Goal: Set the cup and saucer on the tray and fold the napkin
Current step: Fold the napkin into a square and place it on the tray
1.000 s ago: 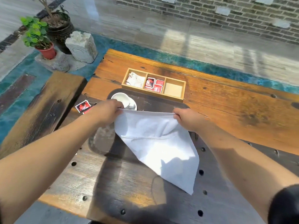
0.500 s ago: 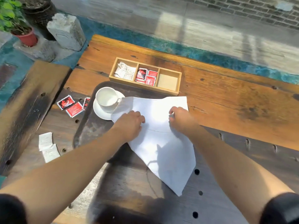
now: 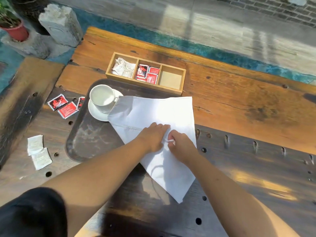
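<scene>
A white cup (image 3: 102,97) stands on a white saucer (image 3: 95,112) at the far left of a dark tray (image 3: 89,139). A white napkin (image 3: 153,112) lies spread over the tray's right side, one edge resting against the cup and its near corner pointing toward me. My left hand (image 3: 153,136) presses flat on the napkin's middle. My right hand (image 3: 179,145) sits beside it, fingertips pinching a small bit of the cloth. Both hands touch near the napkin's centre.
A wooden three-part box (image 3: 145,72) with white and red sachets stands behind the tray. Red sachets (image 3: 62,106) and white sachets (image 3: 38,152) lie loose on the table to the left. A wooden bench (image 3: 20,100), stone block (image 3: 59,24) and potted plant (image 3: 15,29) are at far left.
The napkin, held up by its top corners a second ago, now lies flat on the tray. Both hands slid from the top edge toward its middle and came together.
</scene>
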### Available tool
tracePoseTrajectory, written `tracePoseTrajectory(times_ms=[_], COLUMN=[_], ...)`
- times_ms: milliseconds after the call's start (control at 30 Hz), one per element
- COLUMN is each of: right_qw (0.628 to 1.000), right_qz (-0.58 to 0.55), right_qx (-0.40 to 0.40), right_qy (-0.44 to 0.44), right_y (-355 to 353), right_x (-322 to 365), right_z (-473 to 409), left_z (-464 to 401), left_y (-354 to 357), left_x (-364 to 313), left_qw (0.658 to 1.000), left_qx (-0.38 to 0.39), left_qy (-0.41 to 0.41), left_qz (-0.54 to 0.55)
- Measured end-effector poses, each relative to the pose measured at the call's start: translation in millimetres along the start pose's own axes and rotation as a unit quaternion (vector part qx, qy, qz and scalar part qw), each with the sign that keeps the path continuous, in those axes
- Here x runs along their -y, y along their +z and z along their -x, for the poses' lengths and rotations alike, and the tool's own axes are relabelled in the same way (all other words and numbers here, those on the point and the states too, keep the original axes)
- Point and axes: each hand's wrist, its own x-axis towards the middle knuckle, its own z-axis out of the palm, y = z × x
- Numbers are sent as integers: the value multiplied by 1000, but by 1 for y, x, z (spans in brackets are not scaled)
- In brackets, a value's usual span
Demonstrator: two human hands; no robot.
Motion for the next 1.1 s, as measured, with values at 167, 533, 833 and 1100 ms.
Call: tracePoseTrajectory(times_ms=[167,533,833,1100], right_qw=[990,975,983,992], right_qz=[-126,205,163,99], right_qx=[-20,69,-61,-23], right_qy=[-64,-54,-53,-71], right_y=[3,53,37,12], right_x=[11,-1,-10,-19], right_z=[46,135,157,202], left_z=[27,167,253,308], left_y=[-6,-13,6,27], left_x=[17,62,96,113], left_qw=[996,940,917,945], left_qx=[-40,-231,-268,-219], left_qy=[27,-62,-121,-110], left_qz=[68,245,269,218])
